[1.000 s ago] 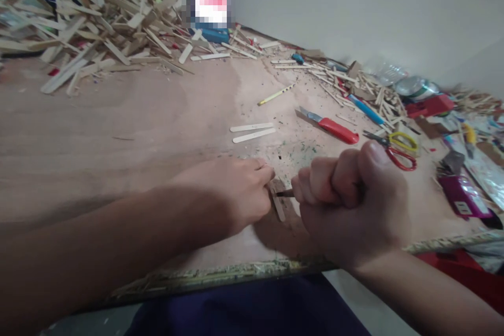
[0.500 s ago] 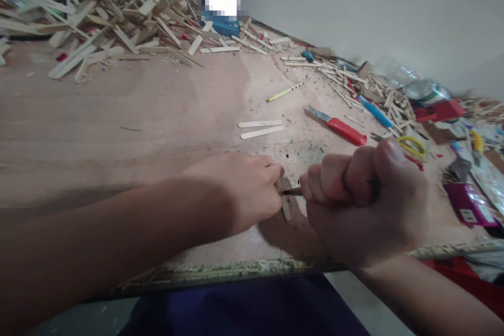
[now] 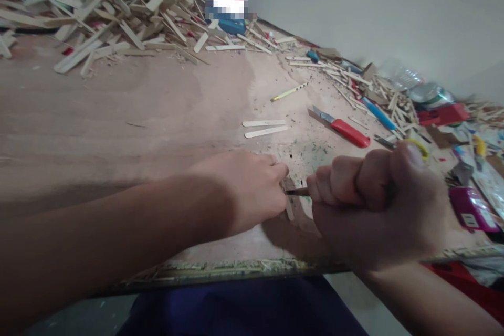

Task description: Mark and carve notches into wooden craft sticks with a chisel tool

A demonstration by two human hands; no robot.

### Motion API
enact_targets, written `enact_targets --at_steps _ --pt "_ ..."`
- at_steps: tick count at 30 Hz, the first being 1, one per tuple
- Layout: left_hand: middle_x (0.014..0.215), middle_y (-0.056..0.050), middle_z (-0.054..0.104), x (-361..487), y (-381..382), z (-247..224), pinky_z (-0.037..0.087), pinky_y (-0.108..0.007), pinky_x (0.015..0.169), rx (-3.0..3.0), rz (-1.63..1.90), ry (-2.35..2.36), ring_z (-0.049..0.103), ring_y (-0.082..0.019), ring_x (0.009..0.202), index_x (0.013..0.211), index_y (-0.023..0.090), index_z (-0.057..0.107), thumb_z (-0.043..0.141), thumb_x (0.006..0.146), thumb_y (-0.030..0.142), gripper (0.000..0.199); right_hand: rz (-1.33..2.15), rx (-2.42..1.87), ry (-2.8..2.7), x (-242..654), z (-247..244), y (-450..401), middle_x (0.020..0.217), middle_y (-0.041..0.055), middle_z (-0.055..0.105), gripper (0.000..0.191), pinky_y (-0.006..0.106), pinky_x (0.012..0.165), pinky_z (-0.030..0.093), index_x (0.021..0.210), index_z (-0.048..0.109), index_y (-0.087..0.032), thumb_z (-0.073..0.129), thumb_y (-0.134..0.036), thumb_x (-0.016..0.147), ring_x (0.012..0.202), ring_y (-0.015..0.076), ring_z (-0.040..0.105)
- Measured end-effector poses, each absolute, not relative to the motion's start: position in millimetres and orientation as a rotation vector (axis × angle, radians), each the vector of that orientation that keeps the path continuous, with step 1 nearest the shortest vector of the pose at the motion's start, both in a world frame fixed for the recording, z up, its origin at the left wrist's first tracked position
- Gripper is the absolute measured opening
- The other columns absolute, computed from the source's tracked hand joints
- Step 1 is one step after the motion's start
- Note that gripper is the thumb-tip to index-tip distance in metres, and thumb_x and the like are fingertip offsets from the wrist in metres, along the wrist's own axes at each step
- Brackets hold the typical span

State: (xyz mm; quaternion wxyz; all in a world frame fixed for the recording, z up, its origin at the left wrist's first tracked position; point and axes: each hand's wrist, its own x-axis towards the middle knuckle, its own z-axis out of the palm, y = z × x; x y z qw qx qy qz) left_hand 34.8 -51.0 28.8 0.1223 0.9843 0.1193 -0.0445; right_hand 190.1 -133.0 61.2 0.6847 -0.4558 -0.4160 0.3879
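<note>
My left hand rests low on the table with its fingers curled and pressed over a wooden craft stick. Only the stick's near end shows below the fingers. My right hand is a fist around a tool whose handle is hidden. From the fist's lower side a thin dark metal shaft points left, its tip right beside my left fingertips at the stick. Whether the tip enters the wood, I cannot tell. Farther back lie two craft sticks side by side.
A red-handled utility knife and a yellow pencil lie beyond my hands. A big heap of craft sticks fills the far left. Along the right are more sticks, a blue pen-like tool, plastic bottles and a purple object.
The view has shifted slightly, so everything on the table sits a little to the right. My right fist has moved slightly right and nearer. My left hand keeps its hold.
</note>
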Motion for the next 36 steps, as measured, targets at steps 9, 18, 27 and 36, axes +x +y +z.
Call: enact_targets --at_steps 9,18,27,36 --pt "0.121 -0.013 0.088 36 -52 32 0.058 -0.039 0.081 2.902 -0.116 0.339 0.081 -0.030 0.112 0.107 0.022 0.091 0.083 0.114 0.024 0.011 0.894 -1.008 -0.995 184 65 -128 0.051 -0.0097 0.013 0.080 0.026 0.043 0.016 0.059 0.027 -0.023 0.085 -0.043 0.110 0.044 0.0057 0.008" --pt "0.120 -0.014 0.089 34 -53 43 0.056 -0.040 0.079 2.946 -0.165 0.289 0.083 -0.030 0.112 0.107 0.020 0.092 0.080 0.117 0.023 0.016 0.851 -0.996 -0.963 184 64 -127 0.052 -0.0099 0.008 0.082 0.024 0.042 0.011 0.060 0.023 -0.022 0.078 -0.051 0.114 0.045 0.0050 0.005" --pt "0.124 -0.013 0.090 34 -52 56 0.061 -0.040 0.081 2.953 -0.210 0.287 0.086 -0.030 0.116 0.116 0.019 0.095 0.083 0.119 0.022 0.013 0.902 -0.970 -1.035 194 61 -128 0.049 -0.0099 0.016 0.078 0.023 0.042 0.022 0.058 0.029 -0.023 0.081 -0.046 0.112 0.042 0.0060 0.012" --pt "0.116 -0.011 0.089 33 -54 51 0.057 -0.040 0.077 2.968 -0.142 0.276 0.086 -0.029 0.111 0.109 0.019 0.094 0.083 0.121 0.024 0.017 1.071 -1.000 -1.084 210 66 -125 0.049 -0.0090 0.022 0.082 0.025 0.045 0.028 0.057 0.031 -0.022 0.091 -0.046 0.108 0.043 0.0072 0.021"
